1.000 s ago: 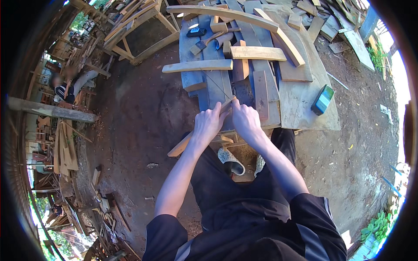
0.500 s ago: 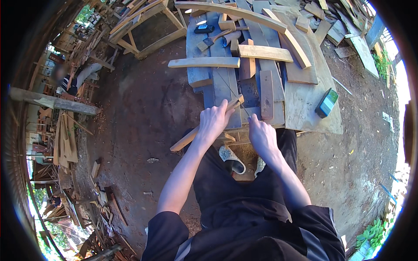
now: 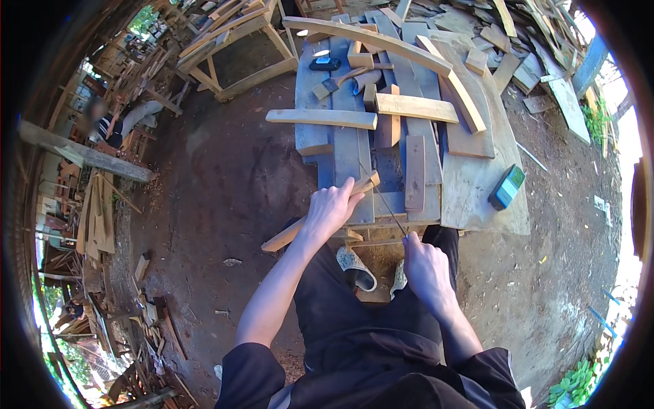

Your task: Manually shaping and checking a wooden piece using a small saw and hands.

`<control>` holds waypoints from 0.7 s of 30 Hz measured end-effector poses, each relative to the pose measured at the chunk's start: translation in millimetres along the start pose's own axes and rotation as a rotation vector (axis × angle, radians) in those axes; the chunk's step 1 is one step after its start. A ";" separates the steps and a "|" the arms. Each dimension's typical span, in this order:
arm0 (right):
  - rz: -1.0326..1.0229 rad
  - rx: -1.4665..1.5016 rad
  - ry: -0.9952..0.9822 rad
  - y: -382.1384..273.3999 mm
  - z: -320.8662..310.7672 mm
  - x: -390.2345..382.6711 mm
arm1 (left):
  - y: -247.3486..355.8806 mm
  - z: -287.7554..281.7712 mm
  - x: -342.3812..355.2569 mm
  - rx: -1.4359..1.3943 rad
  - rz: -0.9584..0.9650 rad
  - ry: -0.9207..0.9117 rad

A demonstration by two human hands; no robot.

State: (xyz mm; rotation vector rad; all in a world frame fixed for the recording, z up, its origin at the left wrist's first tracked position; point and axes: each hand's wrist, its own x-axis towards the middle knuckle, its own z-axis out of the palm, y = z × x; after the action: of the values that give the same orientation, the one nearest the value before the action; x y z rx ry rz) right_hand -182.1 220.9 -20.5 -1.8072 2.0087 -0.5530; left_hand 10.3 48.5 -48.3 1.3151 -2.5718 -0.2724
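1. Bench (image 3: 349,146): planks laid approx. side by side, prob. to give us a wide surface; we're at its near edge.
2. Long curved beam (image 3: 368,39): lies across the far end w/ other wood, prob. parked out of our hands' way.
3. Wood strip (image 3: 284,236): slants at the bench's near edge, far end over the planks, other end poking out L past our forearm. Can't tell if it touches the bench.
4. Thin dark tool (image 3: 390,212): crosses the strip nr its far end; blade or file, we can't tell.
5. L hand (image 3: 330,208): clamped on the strip just short of the tool, prob. to steady it.
6. R hand (image 3: 427,267): fingers closed round the tool's near end, apart from the strip, presumably for control.
7. Green-faced box (image 3: 507,187): on the bench's R side, prob. set apart for safety.
8. Small black item (image 3: 325,64): far L of bench; kind unclear.
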 end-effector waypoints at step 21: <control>0.007 0.063 0.102 -2.9 54.4 63.4 | 7.1 -0.2 -2.8 0.049 -0.011 0.031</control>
State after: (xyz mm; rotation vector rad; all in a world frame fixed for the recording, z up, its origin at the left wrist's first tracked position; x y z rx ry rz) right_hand -157.4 155.6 -66.4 -1.7673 2.0386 -0.7122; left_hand 6.5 54.9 -46.5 1.3402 -2.5614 -0.1903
